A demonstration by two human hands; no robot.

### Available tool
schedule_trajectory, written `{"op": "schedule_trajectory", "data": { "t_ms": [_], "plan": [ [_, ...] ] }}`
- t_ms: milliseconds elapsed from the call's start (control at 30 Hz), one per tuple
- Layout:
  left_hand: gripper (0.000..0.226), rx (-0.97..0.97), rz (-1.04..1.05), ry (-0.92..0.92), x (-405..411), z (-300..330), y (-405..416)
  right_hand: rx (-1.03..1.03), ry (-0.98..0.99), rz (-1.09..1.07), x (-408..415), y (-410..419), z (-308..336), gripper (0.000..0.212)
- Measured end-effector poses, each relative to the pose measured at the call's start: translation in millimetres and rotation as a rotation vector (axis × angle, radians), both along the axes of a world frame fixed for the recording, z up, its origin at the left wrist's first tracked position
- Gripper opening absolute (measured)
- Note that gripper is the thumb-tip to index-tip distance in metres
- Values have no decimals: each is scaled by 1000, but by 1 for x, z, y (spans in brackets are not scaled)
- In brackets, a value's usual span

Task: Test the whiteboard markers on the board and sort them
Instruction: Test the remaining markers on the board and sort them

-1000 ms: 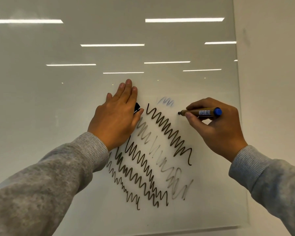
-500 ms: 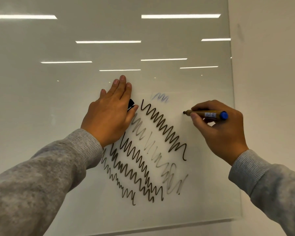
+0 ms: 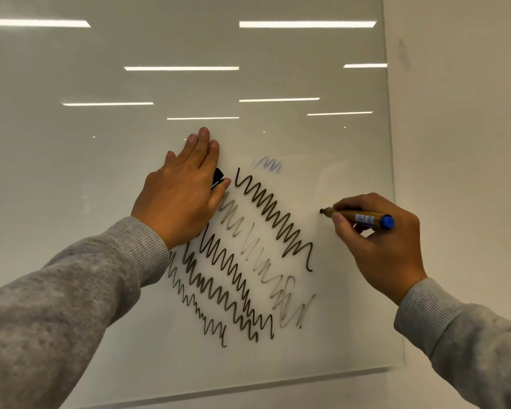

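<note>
since before, right hand (image 3: 381,240) has slid right with the marker (image 3: 357,216) pinched — tip by the board (image 3: 101,172). left hand (image 3: 183,193) lies flat, fingers straight, over a black cap (image 3: 218,176).

A single head-worn, wide-angle view looks forward and slightly down at a glossy white glass whiteboard (image 3: 278,69) mounted on a pale wall (image 3: 455,143), from close by, with both grey-sleeved forearms reaching in from the lower corners. The board fills most of the frame; its right edge and bottom edge show, tilted and bowed by the lens, while its top and left edges lie outside the frame.
</note>
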State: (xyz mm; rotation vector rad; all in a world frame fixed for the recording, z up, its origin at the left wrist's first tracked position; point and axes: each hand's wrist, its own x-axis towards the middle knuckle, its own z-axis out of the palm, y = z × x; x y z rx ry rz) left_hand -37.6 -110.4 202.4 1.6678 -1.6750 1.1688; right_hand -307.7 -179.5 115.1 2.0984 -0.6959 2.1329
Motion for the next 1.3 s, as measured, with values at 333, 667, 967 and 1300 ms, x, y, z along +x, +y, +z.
{"op": "schedule_trajectory", "data": {
  "t_ms": [333,667,967,1300],
  "plan": [
    [72,0,-17,-9,2,-1,-1,40,106,-17,-7,3,-16,10],
    [70,32,-16,-37,3,2,4,101,76,-56,-18,7,-35,10],
    [69,124,11,-81,3,10,17,320,51,-5,-8,24,-35,17],
    [41,106,-111,29,29,-15,85,348,-72,197,39,83,-21,59]
  ]
}}
